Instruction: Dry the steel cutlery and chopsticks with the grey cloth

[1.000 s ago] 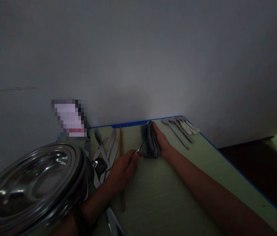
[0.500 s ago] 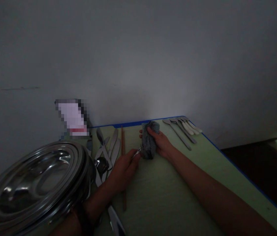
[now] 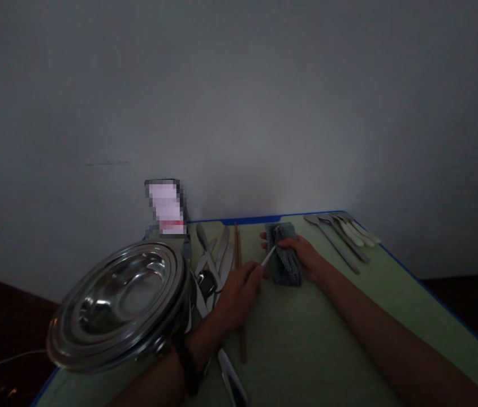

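My left hand (image 3: 242,291) is closed around one end of a slim, pale, shiny piece of cutlery (image 3: 268,256). Its other end runs into the folds of a grey-blue patterned cloth (image 3: 286,274), so its kind does not show. The folded cloth is in my right hand (image 3: 302,254), with the thumb pressed on top and the fingers behind. Below my left forearm and wrist lie several knives (image 3: 223,249), with a dark round-headed spoon or ladle (image 3: 207,282) among them. Wooden chopsticks (image 3: 244,345) pass under my left hand.
Stacked steel basins (image 3: 94,265) stand at the left of the green table (image 3: 327,350). A phone-like screen (image 3: 166,206), blurred out, leans by the wall. Several spoons and forks (image 3: 347,226), some white-handled, lie at the far right near the blue edge. The wall (image 3: 264,113) rises directly behind.
The view has shifted, so everything sits farther right. The cloth is now opened somewhat wider around the cutlery, and the shiny end near the cloth's lower edge is hidden in it.
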Tool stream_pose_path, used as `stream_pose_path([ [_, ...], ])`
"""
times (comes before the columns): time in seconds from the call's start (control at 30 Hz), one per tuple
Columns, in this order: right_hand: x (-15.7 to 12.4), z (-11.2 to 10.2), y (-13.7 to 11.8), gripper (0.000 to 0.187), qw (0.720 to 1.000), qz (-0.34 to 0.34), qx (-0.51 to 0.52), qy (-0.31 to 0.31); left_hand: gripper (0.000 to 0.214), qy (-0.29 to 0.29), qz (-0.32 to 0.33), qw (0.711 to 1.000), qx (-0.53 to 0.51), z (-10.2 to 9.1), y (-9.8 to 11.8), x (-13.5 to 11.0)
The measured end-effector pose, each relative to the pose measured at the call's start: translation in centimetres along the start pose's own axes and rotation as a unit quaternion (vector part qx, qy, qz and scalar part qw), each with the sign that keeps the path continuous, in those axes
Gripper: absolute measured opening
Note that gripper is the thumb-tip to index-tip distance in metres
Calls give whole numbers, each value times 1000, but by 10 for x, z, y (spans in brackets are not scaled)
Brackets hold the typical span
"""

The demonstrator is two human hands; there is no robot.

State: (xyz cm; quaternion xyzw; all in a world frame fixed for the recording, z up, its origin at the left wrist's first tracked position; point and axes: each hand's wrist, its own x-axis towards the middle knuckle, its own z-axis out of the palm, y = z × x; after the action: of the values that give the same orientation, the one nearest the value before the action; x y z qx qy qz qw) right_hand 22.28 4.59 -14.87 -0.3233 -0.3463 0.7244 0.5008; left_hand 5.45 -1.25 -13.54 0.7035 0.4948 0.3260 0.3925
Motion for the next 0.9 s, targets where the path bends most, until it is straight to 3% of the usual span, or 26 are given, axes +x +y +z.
stream_pose_path([
  [0.17,0,1,6,20,1000,9,-12,15,24,56,-15,998,-23,1,-2,0],
  [0.3,2,2,4,30,996,-7,83,31,27,71,-12,997,-29,0,0,0],
  [0.47,4,4,-5,36,986,-43,161,21,27,27,-11,999,-33,0,-2,-1],
  [0.63,6,2,-5,29,978,-2,190,83,39,-60,1,997,-45,-1,-4,0],
  [0.73,9,0,-3,27,978,8,184,98,36,-69,14,997,-45,-3,-2,0],
  [0.9,13,-1,-2,26,985,-3,155,74,44,-51,23,997,-46,-3,2,-2],
])
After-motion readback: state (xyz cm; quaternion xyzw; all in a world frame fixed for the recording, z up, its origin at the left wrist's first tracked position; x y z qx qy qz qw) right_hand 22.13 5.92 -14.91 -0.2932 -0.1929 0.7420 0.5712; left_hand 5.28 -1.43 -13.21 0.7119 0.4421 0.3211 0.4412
